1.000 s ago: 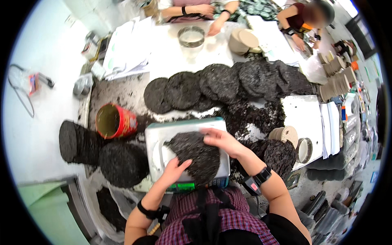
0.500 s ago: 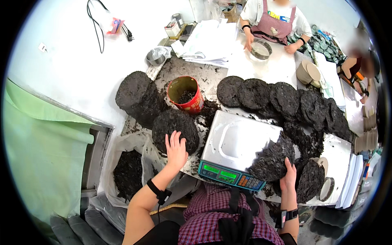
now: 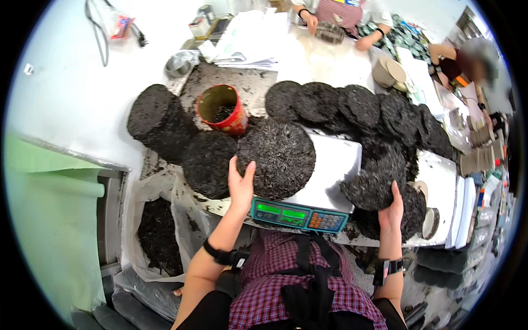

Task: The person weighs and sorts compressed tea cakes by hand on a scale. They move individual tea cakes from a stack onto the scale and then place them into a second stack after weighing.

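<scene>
My left hand (image 3: 241, 184) grips the left edge of a round black pressed cake (image 3: 278, 159) of flaky, dried-looking leaf. This cake is over the left part of the metal pan of a digital scale (image 3: 332, 165); whether it touches the pan I cannot tell. At the scale's right side my right hand (image 3: 391, 210) holds another dark cake (image 3: 373, 187), tilted, by its right edge. Below and beside that one lies a further dark cake (image 3: 413, 213). More cakes (image 3: 209, 165) are stacked left of the scale.
A red tin (image 3: 235, 118) with dark scraps stands behind the left stack. Overlapping cakes (image 3: 357, 107) line the back. A clear bag (image 3: 181, 220) of dark flakes is at lower left. Across the table, a person's hand (image 3: 311, 23) holds a round clear container (image 3: 330, 33). Papers (image 3: 250, 38) lie nearby.
My left hand has lifted a cake from the left pile and brought it right, over the scale. The right hand's cake has shifted toward the pan's right edge. The view has shifted too.
</scene>
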### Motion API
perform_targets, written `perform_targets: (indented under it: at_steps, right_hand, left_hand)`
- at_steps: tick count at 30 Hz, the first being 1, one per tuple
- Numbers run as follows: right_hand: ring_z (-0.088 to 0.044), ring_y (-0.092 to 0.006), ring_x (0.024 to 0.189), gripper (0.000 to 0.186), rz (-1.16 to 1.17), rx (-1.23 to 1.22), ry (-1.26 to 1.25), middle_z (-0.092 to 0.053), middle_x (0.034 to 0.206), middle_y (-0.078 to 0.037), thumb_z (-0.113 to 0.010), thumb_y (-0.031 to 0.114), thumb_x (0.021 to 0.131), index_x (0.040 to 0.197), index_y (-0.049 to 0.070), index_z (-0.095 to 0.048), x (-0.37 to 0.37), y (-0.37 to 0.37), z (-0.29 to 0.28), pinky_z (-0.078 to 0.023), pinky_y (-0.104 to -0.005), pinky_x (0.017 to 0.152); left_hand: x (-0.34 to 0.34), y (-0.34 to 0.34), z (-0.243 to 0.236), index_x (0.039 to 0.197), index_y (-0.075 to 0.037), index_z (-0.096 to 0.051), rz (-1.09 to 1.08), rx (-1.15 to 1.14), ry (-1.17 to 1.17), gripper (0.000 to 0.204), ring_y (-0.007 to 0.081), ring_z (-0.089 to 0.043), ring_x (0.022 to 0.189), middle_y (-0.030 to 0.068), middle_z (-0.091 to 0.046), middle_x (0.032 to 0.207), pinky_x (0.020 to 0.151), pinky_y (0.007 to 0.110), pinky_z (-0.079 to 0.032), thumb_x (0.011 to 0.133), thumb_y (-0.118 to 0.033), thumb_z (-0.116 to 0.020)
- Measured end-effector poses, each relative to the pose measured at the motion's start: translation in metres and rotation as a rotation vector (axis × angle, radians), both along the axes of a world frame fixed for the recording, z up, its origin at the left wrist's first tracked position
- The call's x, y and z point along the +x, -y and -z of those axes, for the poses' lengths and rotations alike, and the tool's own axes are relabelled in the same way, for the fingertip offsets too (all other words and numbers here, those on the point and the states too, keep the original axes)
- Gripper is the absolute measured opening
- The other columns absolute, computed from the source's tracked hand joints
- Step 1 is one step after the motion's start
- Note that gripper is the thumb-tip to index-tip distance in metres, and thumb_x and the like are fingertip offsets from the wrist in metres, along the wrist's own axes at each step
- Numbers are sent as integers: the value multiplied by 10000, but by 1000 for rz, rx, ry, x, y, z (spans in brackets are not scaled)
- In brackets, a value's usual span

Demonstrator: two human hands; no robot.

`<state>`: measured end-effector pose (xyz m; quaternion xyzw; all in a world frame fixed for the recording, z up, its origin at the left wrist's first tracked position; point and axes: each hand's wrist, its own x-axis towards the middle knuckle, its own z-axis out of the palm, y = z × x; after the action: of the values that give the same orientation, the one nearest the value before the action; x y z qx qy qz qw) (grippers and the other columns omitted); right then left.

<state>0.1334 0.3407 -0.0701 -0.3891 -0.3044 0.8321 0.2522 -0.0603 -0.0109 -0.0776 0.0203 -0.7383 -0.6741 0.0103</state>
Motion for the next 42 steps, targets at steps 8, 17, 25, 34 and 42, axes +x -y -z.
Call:
perform_targets:
  at_steps: [8, 17, 25, 34, 42]
  right_hand:
    - [-590, -245, 1054, 404, -360, 29, -64, -601, 1168, -120, -651, 112, 866, 1224, -19, -518, -81, 66, -34, -479, -388, 923]
    - [-617, -210, 975, 376, -694, 77, 54, -642, 1065, -122, -703, 148, 838, 1134, -42, -569, -113, 100, -38, -489, -351, 881]
    - [-642, -205, 847, 301, -565, 339, 271, -677, 974, -126, -672, 128, 844, 1059, -71, -604, -141, 121, 50, -509, -329, 772]
    - [-581, -159, 877, 348, 13, 454, 224, -654, 993, -76, -701, 203, 862, 1089, -38, -595, -110, 135, 42, -461, -286, 805]
    - [-510, -241, 1169, 422, -109, -168, 215, -553, 1268, -84, -605, 228, 913, 1270, 23, -514, -13, 34, 47, -382, -397, 1012]
  left_hand:
    - [2, -52, -52, 1388, -64, -382, 649, 381, 263, 528, 173, -482, 1187, 93, -548, 1208, 990, 295, -372, 912, -112, -606]
    - [-28, -7, -61, 1128, -26, -612, 480, -190, -106, 253, 88, -585, 895, 26, -639, 996, 828, 229, -456, 876, -7, -604]
    - [-7, -49, 52, 1275, -5, -509, 594, -859, -593, 418, 286, -376, 1331, 131, -477, 1375, 1106, 401, -288, 875, -119, -550]
    - [-2, -51, 60, 1377, -7, -397, 607, -1009, -600, 480, 242, -325, 1371, 130, -386, 1453, 1139, 384, -214, 919, -135, -467]
    - [47, -135, 39, 1399, -38, -370, 792, -352, -496, 501, 381, -173, 1416, 184, -219, 1529, 1145, 456, -151, 920, -135, -484]
